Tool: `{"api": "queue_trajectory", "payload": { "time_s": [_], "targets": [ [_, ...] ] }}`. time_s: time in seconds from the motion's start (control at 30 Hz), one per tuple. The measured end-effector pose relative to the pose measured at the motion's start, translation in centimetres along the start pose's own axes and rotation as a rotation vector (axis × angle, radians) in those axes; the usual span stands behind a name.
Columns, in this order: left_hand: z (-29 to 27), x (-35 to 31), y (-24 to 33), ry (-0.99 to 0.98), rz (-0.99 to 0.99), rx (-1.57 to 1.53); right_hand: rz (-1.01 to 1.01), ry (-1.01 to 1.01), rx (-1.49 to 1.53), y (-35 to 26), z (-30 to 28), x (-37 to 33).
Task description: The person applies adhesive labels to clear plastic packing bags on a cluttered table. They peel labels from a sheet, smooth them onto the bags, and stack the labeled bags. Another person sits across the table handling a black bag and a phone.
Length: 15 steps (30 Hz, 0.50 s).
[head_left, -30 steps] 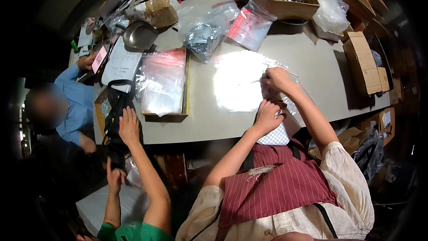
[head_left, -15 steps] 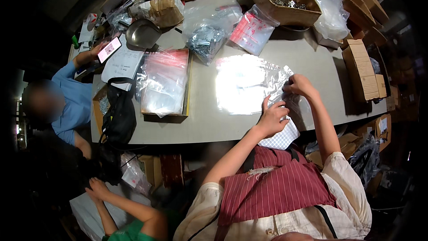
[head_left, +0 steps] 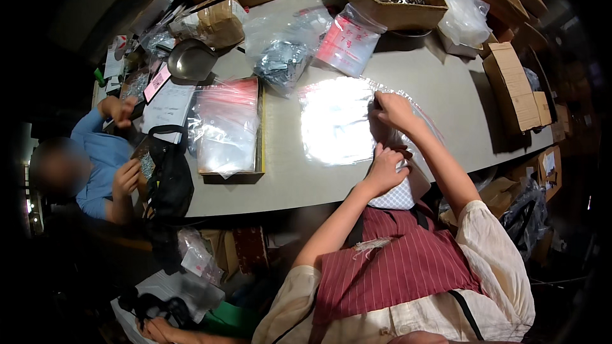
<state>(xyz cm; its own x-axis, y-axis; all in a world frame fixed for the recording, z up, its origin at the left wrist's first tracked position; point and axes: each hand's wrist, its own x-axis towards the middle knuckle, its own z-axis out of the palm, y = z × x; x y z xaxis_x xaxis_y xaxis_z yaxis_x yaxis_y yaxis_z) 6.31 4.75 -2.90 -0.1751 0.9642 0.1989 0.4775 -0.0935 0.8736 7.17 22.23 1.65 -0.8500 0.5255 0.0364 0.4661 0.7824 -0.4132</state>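
Note:
My right hand is closed on the upper part of a clear plastic bag, its fingertips pinched together. Just below it, my left hand has its fingers bent against the lower part of the same bag; its grip is partly hidden. Beneath the left hand, a white pad with a dotted pattern lies at the table's front edge. To the left of my hands, more clear bags lie flat and shine strongly in the light.
An open box of zip bags with red seals stands left of centre. Behind are a bag of metal parts, a red-printed pack and a carton of metal pieces. Cardboard boxes line the right. A co-worker in blue sits left.
My right hand has moved left and up along the bag. My left hand has stayed nearly in place. The co-worker in blue has let go of the phone.

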Motion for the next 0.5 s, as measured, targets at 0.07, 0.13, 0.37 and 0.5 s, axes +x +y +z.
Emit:
{"api": "queue_trajectory", "payload": {
  "time_s": [0.07, 0.13, 0.37, 0.5],
  "targets": [
    [0.3, 0.2, -0.5, 0.045, 0.046, -0.017, 0.042, 0.074, 0.068, 0.7, -1.8, -0.9],
    [0.6, 0.0, -0.7, 0.06, 0.034, -0.01, 0.111, 0.07, 0.201, 1.5, -3.7, -3.1],
    [0.0, 0.7, -0.3, 0.006, 0.056, -0.04, 0.11, -0.295, 0.348, 1.1, -7.5, -12.3],
    [-0.1, 0.9, -0.3, -0.018, 0.054, -0.053, -0.005, -0.222, 0.201, 0.7, -6.3, -13.5]
  ]
}}
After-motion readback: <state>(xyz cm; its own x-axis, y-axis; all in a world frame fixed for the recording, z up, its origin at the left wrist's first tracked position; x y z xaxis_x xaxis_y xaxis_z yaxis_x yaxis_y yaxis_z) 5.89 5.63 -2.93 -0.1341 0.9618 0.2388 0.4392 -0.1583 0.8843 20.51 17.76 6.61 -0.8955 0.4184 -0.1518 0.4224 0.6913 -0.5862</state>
